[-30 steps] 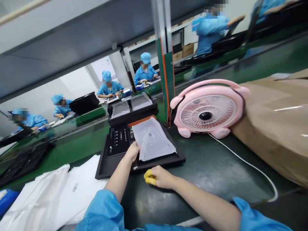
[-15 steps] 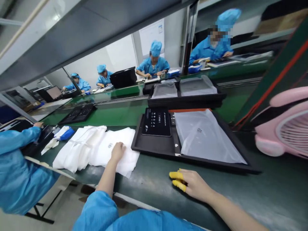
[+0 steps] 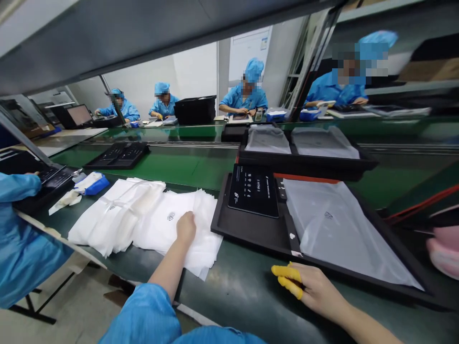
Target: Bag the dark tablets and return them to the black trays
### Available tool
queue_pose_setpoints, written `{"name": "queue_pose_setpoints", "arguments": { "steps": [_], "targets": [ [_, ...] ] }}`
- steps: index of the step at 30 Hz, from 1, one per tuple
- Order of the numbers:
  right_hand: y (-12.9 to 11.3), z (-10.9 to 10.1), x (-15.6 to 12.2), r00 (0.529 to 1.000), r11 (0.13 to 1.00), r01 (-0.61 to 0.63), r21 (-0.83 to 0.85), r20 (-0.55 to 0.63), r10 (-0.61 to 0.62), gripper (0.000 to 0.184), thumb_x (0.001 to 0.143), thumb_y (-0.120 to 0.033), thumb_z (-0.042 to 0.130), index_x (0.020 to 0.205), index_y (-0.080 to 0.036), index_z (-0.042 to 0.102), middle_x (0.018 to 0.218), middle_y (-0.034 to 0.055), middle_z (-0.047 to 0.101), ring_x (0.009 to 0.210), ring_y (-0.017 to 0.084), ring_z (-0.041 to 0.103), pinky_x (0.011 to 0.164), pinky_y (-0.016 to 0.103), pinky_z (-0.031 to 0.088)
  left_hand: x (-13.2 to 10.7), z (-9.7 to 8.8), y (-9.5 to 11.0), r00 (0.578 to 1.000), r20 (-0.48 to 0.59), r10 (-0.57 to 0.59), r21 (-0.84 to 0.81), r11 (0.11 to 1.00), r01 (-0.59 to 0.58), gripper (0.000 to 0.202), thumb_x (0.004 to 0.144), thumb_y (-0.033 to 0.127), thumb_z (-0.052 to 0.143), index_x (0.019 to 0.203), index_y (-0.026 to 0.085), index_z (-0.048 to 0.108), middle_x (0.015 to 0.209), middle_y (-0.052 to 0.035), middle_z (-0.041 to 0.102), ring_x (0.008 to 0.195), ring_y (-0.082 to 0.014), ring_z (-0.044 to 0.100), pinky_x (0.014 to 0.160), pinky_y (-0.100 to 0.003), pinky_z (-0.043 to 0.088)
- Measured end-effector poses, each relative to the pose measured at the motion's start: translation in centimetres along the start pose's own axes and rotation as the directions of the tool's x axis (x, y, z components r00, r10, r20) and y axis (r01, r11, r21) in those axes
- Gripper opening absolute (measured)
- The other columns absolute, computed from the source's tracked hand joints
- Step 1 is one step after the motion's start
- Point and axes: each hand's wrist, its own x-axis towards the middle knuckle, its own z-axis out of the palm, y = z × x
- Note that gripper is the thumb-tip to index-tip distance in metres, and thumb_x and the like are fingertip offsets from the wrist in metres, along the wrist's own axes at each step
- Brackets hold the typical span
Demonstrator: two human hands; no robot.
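Note:
My left hand [image 3: 186, 228], fingers curled and partly hidden, pinches at the top of a fanned stack of thin white plastic bags [image 3: 156, 229] printed with a small recycling mark. To its right, my right hand [image 3: 311, 284] hovers low over the bench with its fingers apart, holding nothing; yellow finger cots cover some fingertips. Just beyond it lies a black tray [image 3: 251, 229] with two compartments. In the left one a black tablet [image 3: 254, 190] with printed white icons leans on the back rim. A tablet-shaped item in a translucent bag [image 3: 333, 224] fills the right one.
Behind stands another black tray [image 3: 304, 165] holding bagged items. A tied bundle of white bags [image 3: 113, 215] and a blue box [image 3: 95, 184] lie left. Another black tray [image 3: 120, 155] rests on the green conveyor [image 3: 186, 165]. A co-worker's sleeve [image 3: 21, 234] is at left; several co-workers sit opposite.
The view has turned and moved in slightly, so the pink fan has mostly left at the right. Both hands stay in nearly the same places over the bench.

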Motion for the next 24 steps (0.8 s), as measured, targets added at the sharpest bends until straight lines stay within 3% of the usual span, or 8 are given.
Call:
{"name": "queue_pose_setpoints", "arguments": {
  "steps": [3, 6, 9, 14, 19, 24],
  "targets": [
    [0.0, -2.8, 3.7, 0.991, 0.989, 0.129, -0.069, 0.048, -0.126, 0.025, 0.086, -0.030, 0.041, 0.096, -0.026, 0.064, 0.068, 0.0032, 0.066, 0.057, 0.014, 0.060, 0.060, 0.028, 0.050, 0.1, -0.2, -0.3, 0.995, -0.037, -0.089, -0.326, 0.943, 0.073, 0.024, 0.082, 0.018, 0.036, 0.064, 0.019, 0.051, 0.061, -0.0011, 0.054, 0.063, -0.0161, 0.052, 0.063, -0.025, 0.034],
    [1.3, -5.6, 9.7, 0.989, 0.950, 0.131, -0.285, 0.107, -0.105, 0.027, 0.084, -0.033, 0.043, 0.097, -0.024, 0.064, 0.069, 0.0042, 0.065, 0.060, 0.015, 0.058, 0.056, 0.026, 0.046, 0.4, -0.2, -0.3, 0.984, -0.006, -0.176, -0.600, 0.788, 0.137, 0.018, 0.074, 0.025, 0.046, 0.057, 0.019, 0.047, 0.052, 0.0034, 0.048, 0.054, -0.0130, 0.046, 0.057, -0.023, 0.032],
    [4.3, -7.1, 16.4, 0.985, 0.850, -0.004, -0.527, 0.146, 0.095, 0.030, 0.082, -0.034, 0.045, 0.105, -0.023, 0.060, 0.086, 0.0057, 0.064, 0.079, 0.018, 0.058, 0.067, 0.028, 0.046, 0.6, 0.0, -0.1, 0.968, 0.004, -0.252, -0.681, 0.708, 0.188, 0.022, 0.067, 0.030, 0.054, 0.054, 0.020, 0.040, 0.048, 0.0062, 0.041, 0.049, -0.0107, 0.039, 0.052, -0.022, 0.029],
    [10.6, -7.1, 24.8, 0.887, 0.655, -0.318, -0.685, 0.030, 0.461, 0.043, 0.084, -0.035, 0.044, 0.121, -0.015, 0.048, 0.119, 0.0098, 0.052, 0.110, 0.023, 0.045, 0.085, 0.031, 0.040, 0.2, 0.4, 0.4, 0.985, -0.023, -0.172, -0.578, 0.806, 0.128, 0.032, 0.072, 0.038, 0.048, 0.051, 0.020, 0.032, 0.044, 0.0062, 0.034, 0.046, -0.0109, 0.035, 0.051, -0.023, 0.026],
    [14.8, -6.3, 28.3, 0.796, 0.586, -0.442, -0.679, 0.003, 0.605, 0.038, 0.086, -0.037, 0.037, 0.108, -0.013, 0.057, 0.108, 0.0142, 0.057, 0.096, 0.025, 0.054, 0.075, 0.033, 0.042, 0.1, 0.6, 0.3, 0.989, -0.025, -0.149, -0.593, 0.798, 0.105, 0.031, 0.079, 0.039, 0.035, 0.055, 0.021, 0.031, 0.048, 0.0046, 0.034, 0.048, -0.0120, 0.037, 0.051, -0.024, 0.028],
    [16.2, -6.4, 28.3, 0.725, 0.498, -0.554, -0.667, -0.092, 0.683, 0.044, 0.085, -0.041, 0.037, 0.108, -0.008, 0.054, 0.111, 0.0198, 0.052, 0.102, 0.031, 0.050, 0.077, 0.037, 0.040, 0.5, 0.8, 0.3, 0.974, 0.009, -0.227, -0.632, 0.753, 0.181, 0.020, 0.071, 0.035, 0.045, 0.060, 0.020, 0.039, 0.053, 0.0048, 0.038, 0.051, -0.0113, 0.038, 0.053, -0.023, 0.032]
  ]
}}
